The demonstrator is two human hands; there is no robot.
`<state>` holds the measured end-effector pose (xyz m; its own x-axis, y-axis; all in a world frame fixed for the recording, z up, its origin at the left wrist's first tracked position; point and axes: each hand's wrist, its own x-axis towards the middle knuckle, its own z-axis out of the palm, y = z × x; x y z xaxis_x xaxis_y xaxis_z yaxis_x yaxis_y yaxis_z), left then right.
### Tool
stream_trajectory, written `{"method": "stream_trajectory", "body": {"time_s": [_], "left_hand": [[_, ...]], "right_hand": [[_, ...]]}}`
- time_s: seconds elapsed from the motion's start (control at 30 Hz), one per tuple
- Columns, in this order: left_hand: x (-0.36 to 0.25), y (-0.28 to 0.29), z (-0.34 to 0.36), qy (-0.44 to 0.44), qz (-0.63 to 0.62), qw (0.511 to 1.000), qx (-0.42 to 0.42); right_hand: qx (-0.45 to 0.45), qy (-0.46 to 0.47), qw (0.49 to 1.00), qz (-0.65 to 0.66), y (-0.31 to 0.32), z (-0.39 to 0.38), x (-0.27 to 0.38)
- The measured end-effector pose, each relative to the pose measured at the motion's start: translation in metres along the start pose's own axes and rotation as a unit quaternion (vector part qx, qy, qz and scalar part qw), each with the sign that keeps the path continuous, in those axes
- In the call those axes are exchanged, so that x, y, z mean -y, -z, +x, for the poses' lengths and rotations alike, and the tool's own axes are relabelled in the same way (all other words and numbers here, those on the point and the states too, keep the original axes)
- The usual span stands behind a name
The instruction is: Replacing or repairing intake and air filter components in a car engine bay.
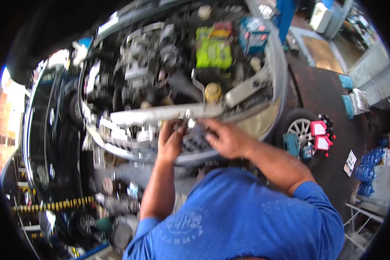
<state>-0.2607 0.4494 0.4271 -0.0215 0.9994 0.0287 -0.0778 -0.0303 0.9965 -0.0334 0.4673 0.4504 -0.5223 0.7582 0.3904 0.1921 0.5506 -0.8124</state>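
I stand at the front of a car with its engine bay exposed. Both hands are at the pale front crossmember (160, 114), above the grille. My left hand (170, 138) has its fingers curled just below the bar; what they close on is hidden and blurred. My right hand (228, 138) reaches in from the right, index finger stretched out and thumb apart from it. A small shiny metal part (191, 123) shows between the two hands; its kind is too blurred to tell. Behind the bar is a yellow round cap (213, 92).
A bright green packet (213, 51) and a teal box (253, 35) lie over the engine bay. On the floor at right are a wheel (300, 128), red-and-black tool cases (320, 135) and blue water bottles (368, 167). Another dark car (56, 130) stands at left.
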Motion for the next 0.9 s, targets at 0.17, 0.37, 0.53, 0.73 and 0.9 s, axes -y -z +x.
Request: {"method": "stream_trajectory", "body": {"time_s": [0.17,0.37,0.53,0.73,0.9], "left_hand": [[0.029,-0.04,-0.007,0.133,-0.365,0.911,-0.134],[0.028,-0.077,-0.002,0.128,-0.34,0.928,-0.076],[0.034,-0.098,0.006,0.099,-0.296,0.948,-0.059],[0.045,-0.126,0.013,0.057,-0.122,0.988,-0.071],[0.031,-0.115,0.029,0.216,-0.067,0.973,-0.039]], "right_hand": [[0.025,-0.044,0.998,0.03,-0.011,-0.012,-0.023],[-0.024,-0.045,0.998,0.022,-0.005,-0.023,-0.036],[-0.072,-0.033,0.996,0.033,0.01,-0.036,-0.041],[-0.093,-0.085,0.99,0.058,0.016,-0.051,-0.053],[-0.043,-0.156,0.986,0.041,0.029,-0.055,-0.072]]}}
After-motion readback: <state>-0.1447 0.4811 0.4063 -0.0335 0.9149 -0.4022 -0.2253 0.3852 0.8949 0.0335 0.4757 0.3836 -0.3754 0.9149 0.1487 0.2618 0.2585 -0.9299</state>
